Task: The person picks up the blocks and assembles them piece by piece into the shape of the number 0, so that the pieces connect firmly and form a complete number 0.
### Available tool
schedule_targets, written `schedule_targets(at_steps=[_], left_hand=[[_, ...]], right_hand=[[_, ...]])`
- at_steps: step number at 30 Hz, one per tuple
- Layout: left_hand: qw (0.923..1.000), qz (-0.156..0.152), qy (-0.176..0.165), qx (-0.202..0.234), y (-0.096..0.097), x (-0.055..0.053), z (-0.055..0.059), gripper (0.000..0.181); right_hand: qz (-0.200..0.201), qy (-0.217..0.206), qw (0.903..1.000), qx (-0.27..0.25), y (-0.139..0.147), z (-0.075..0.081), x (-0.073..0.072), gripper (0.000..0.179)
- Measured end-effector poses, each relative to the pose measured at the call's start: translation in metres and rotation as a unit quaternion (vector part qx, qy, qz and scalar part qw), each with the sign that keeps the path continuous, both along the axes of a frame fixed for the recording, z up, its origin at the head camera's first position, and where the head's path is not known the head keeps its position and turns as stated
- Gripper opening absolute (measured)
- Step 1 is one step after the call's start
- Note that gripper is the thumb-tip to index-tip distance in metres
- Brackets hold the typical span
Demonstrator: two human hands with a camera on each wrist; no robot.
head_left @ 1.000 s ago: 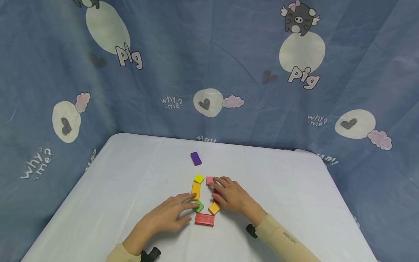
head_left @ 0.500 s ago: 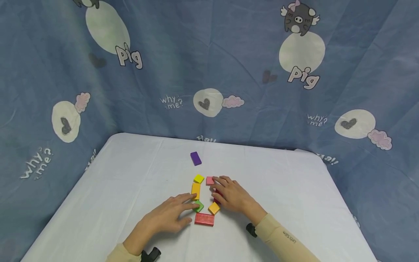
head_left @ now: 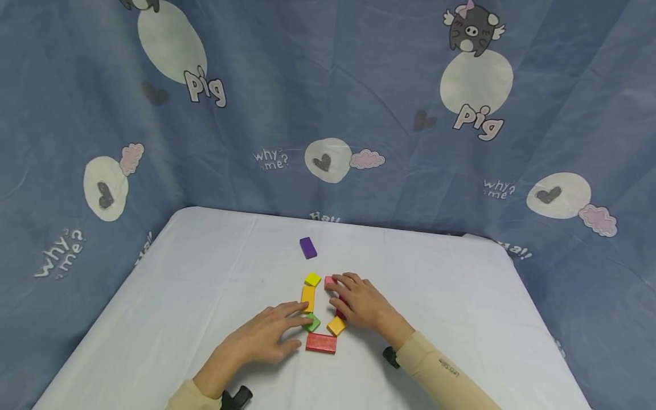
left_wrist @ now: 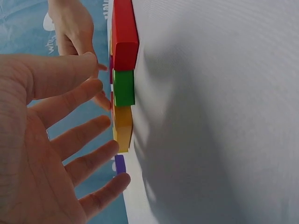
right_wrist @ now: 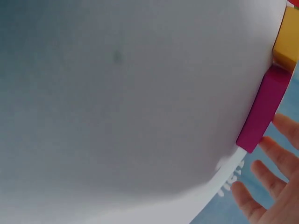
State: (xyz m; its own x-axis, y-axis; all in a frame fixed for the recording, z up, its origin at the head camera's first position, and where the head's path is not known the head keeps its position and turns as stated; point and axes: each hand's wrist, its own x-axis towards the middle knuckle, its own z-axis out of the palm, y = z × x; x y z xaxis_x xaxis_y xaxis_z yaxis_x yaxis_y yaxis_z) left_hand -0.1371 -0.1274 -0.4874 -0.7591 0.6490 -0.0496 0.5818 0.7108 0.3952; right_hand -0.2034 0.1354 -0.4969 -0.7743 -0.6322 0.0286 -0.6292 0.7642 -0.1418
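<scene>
Small coloured blocks form an open-ended outline on the white-covered table. My left hand [head_left: 263,336] lies at its left side with fingers spread, the tips by a green block [head_left: 314,325] and a long orange-yellow block [head_left: 308,295]. Its palm and loosely extended fingers show in the left wrist view, with nothing held. Over the right side hovers or rests my right hand [head_left: 366,304], fingers slightly bent. They partly hide a magenta block [right_wrist: 264,109] and a pink block [head_left: 328,281]. Two fingertips appear at the magenta block's edge; whether they press it I cannot tell.
A red block [head_left: 321,343] lies across the near end, beside an orange block [head_left: 336,326]. A yellow block [head_left: 312,279] tops the left row. Farther back, a purple block [head_left: 308,247] lies apart. A blue printed cloth [head_left: 328,102] hangs behind the table.
My right hand has shifted slightly left and away from me. The left hand stays about where it was. The head view has moved a little; the blocks keep their arrangement.
</scene>
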Motion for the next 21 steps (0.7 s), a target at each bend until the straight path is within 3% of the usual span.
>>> schedule_targets(at_steps=[12, 21], left_hand=[[1.0000, 0.005, -0.003, -0.001, 0.000, -0.001, 0.001, 0.045], [0.9999, 0.009, -0.008, -0.003, 0.000, -0.001, 0.000, 0.047]], right_hand=[[-0.006, -0.004, 0.9999, 0.015, 0.002, 0.002, -0.003, 0.044], [-0.033, -0.016, 0.9990, -0.026, 0.012, 0.003, -0.007, 0.039]])
